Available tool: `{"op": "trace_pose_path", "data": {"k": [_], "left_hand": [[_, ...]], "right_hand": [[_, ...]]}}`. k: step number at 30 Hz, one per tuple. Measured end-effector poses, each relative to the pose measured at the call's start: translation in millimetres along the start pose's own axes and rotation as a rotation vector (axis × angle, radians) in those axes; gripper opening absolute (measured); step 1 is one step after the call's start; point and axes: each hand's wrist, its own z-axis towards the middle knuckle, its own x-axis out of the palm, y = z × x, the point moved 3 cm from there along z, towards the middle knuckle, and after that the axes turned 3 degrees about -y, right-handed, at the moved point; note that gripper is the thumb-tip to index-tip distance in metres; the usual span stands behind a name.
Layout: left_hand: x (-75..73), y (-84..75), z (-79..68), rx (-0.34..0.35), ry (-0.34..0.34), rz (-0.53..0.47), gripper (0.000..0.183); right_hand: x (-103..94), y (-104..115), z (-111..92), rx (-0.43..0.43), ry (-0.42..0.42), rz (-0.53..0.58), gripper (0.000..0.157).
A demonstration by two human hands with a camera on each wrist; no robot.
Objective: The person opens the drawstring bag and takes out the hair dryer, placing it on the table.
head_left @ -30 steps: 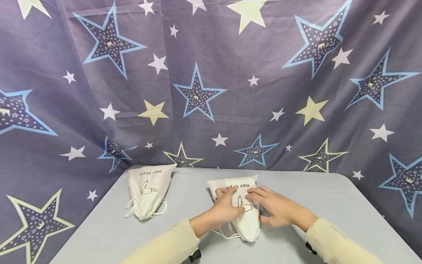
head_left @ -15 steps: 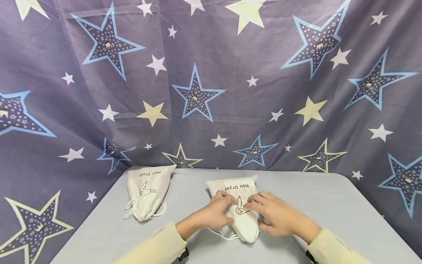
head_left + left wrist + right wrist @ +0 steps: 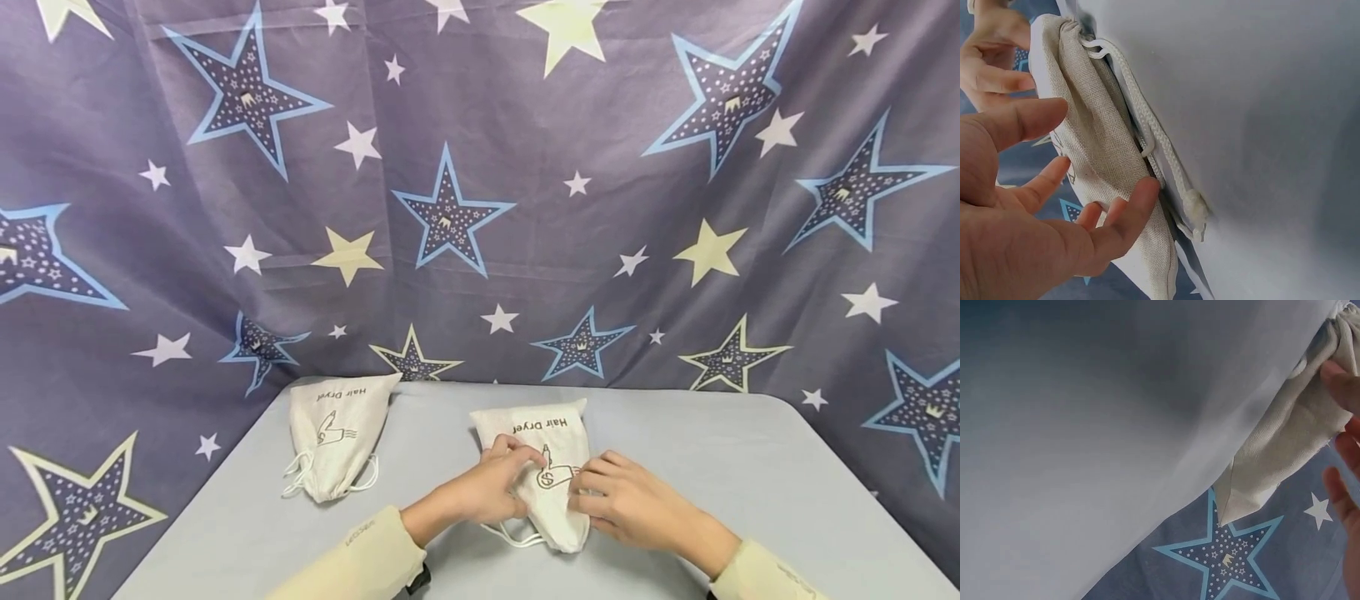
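A cream cloth drawstring bag (image 3: 553, 510) printed "Hair Dryer" lies on the table between my hands. Its narrow, gathered end points toward me, and a white cord (image 3: 1154, 128) trails beside it in the left wrist view. My left hand (image 3: 489, 487) is at the bag's left side, its fingers (image 3: 1129, 228) spread and slightly bent against the cloth. At the right edge, my right hand (image 3: 639, 506) touches the bag with loosely bent fingers (image 3: 1337, 381); part of that hand falls outside the right wrist view. Whatever the bag contains is hidden.
A second matching bag (image 3: 341, 450) with white cords lies toward the back left of the pale grey-blue table (image 3: 720, 454). Behind the table's far edge hangs a purple-grey curtain (image 3: 517, 275) with a star pattern.
My left hand has drawn back leftward off the bag's print. The right hand has slid toward me along the right edge, its fingers more bent. Both bags stay about where they were.
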Motion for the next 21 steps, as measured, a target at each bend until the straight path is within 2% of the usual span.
{"op": "trace_pose_path", "data": {"k": [6, 12, 15, 21], "left_hand": [[-0.3, -0.2, 0.9, 0.002, -0.017, -0.005, 0.062], [-0.3, 0.2, 0.2, 0.017, -0.011, 0.01, 0.06], [-1.2, -0.4, -1.4, 0.064, -0.007, 0.076, 0.06], [0.0, -0.6, -4.3, 0.215, 0.014, 0.179, 0.055]], "right_hand": [[-2.3, 0.6, -0.8, -0.044, -0.065, 0.04, 0.014], [-2.1, -1.5, -2.3, -0.012, -0.047, 0.085, 0.024], [-0.7, -2.6, -0.4, 0.011, -0.022, 0.084, 0.027], [0.4, -4.7, 1.8, 0.049, -0.016, 0.106, 0.028]]}}
